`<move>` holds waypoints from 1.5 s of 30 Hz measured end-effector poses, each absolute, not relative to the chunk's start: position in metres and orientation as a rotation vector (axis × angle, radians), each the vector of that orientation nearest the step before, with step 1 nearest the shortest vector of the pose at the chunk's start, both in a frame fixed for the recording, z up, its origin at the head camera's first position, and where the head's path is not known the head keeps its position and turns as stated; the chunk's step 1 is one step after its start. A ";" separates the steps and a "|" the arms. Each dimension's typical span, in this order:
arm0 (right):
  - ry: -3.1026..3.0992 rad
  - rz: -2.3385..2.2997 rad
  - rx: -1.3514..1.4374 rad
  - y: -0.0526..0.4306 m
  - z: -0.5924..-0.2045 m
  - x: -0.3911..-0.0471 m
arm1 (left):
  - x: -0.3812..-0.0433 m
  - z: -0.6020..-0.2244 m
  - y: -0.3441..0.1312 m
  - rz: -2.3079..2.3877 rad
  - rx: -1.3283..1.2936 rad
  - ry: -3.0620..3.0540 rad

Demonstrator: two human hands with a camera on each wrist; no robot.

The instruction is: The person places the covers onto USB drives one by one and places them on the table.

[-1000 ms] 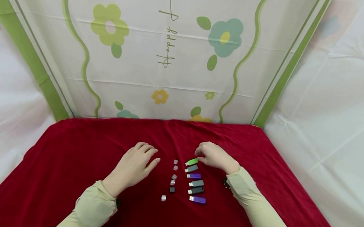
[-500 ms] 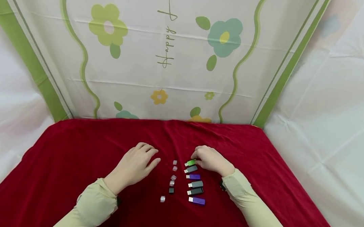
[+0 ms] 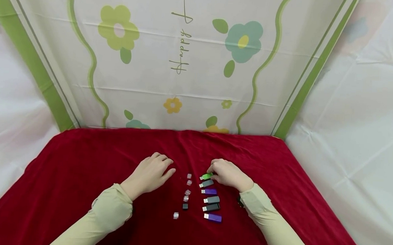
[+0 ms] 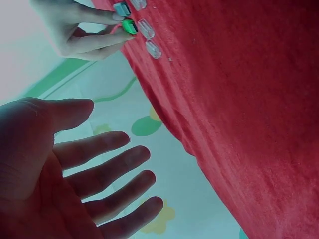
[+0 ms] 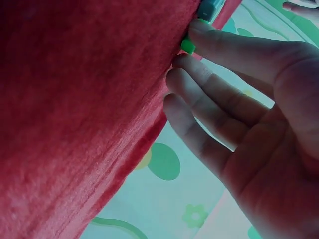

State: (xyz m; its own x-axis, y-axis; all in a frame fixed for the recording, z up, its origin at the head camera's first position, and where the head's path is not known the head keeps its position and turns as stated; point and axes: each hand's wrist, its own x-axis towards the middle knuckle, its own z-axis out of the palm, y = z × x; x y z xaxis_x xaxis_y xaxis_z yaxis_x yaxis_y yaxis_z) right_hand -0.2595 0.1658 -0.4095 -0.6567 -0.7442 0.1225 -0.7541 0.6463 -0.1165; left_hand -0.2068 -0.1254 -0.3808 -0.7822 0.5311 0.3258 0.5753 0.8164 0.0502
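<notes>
At the far end of a column of USB sticks, my right hand [image 3: 228, 174] pinches a green USB stick [image 3: 206, 176] between thumb and fingers. Its metal plug points left. In the right wrist view the thumb lies along one side of the green stick, and the other fingers are bent beyond it. My left hand [image 3: 149, 174] hovers over the cloth to the left, fingers spread and relaxed, holding nothing. Just right of it lie small clear caps [image 3: 189, 176] in a loose column. A grey USB stick [image 3: 206, 183] lies directly nearer than the green one.
Below the grey stick lie a purple USB stick [image 3: 209, 191], another grey one [image 3: 211, 200], a black one [image 3: 210, 207] and a second purple one [image 3: 212, 218]. A black cap [image 3: 185, 206] sits among the clear ones. Red cloth [image 3: 99, 151] covers the table; a printed curtain [image 3: 199, 64] hangs behind.
My right hand has moved slightly left and down onto the green stick and now pinches it. My left hand has shifted a little right, still relaxed.
</notes>
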 end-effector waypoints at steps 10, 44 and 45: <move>-2.803 0.270 1.256 0.166 -0.410 -0.258 | -0.210 -0.383 -0.119 -0.216 -0.870 -2.746; -2.731 0.250 1.319 0.165 -0.409 -0.261 | -0.243 -0.404 -0.072 -0.066 -1.165 -2.679; -2.732 0.251 1.315 0.165 -0.409 -0.261 | -0.243 -0.403 -0.071 -0.060 -1.172 -2.682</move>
